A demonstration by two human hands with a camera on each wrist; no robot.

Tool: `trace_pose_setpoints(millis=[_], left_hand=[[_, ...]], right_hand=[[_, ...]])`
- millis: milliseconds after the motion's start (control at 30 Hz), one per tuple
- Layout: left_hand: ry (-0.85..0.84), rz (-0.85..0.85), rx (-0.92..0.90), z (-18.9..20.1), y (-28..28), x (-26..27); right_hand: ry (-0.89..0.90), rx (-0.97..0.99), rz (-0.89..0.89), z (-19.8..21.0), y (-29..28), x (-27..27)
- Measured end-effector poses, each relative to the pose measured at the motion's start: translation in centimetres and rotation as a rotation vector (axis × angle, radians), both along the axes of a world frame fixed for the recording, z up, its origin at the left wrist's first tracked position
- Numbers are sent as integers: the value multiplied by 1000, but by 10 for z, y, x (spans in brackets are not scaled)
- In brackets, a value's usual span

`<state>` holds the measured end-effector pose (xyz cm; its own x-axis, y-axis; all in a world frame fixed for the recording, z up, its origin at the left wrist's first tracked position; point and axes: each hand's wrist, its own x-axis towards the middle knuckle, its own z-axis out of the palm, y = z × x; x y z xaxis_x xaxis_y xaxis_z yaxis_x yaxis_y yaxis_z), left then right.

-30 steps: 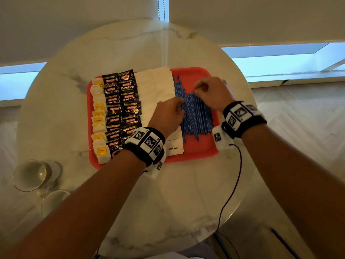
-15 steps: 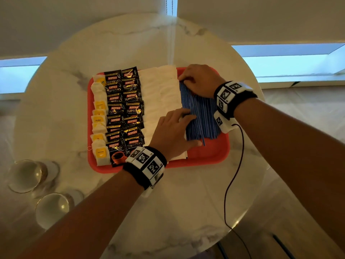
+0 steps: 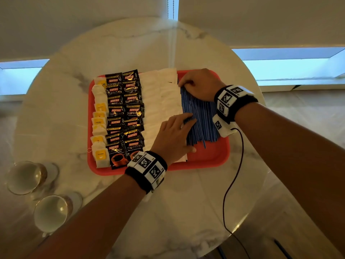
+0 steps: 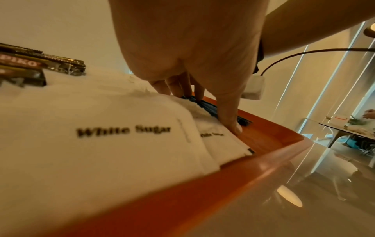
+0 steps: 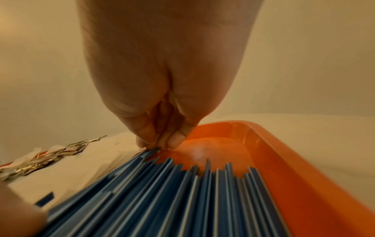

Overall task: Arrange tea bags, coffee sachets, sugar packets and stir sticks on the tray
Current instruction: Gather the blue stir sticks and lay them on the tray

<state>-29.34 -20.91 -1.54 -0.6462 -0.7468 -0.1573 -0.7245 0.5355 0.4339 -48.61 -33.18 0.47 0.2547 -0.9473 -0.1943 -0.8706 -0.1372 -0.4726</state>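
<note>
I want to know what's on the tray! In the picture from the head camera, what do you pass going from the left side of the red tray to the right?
White tea bags with yellow tags → black Kopiko coffee sachets → white sugar packets → thin blue stir sticks → bare red tray rim.

The tray (image 3: 214, 156) is orange-red, and on it the stir sticks (image 3: 199, 116) are deep blue with thin pale stripes along their length, while the sugar packets (image 3: 164, 101) are plain white with black "White Sugar" lettering. The coffee sachets (image 3: 125, 109) are black with gold edges, red and gold lettering and an orange cup printed on them; the tea bags (image 3: 99, 128) are white with yellow tags. The table (image 3: 130, 43) is pale marble with grey veins, and both wristbands (image 3: 146, 169) are black with white squares bearing black block patterns.
</note>
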Motion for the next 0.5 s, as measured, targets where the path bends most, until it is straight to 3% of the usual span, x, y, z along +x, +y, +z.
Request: trace_pose_setpoints(millis=[233, 500], left_hand=[[87, 40, -6, -3, -8, 2], [117, 68, 20, -4, -8, 3]], right_hand=[[-224, 47, -142, -2, 1, -6], [-258, 40, -142, -6, -2, 0]])
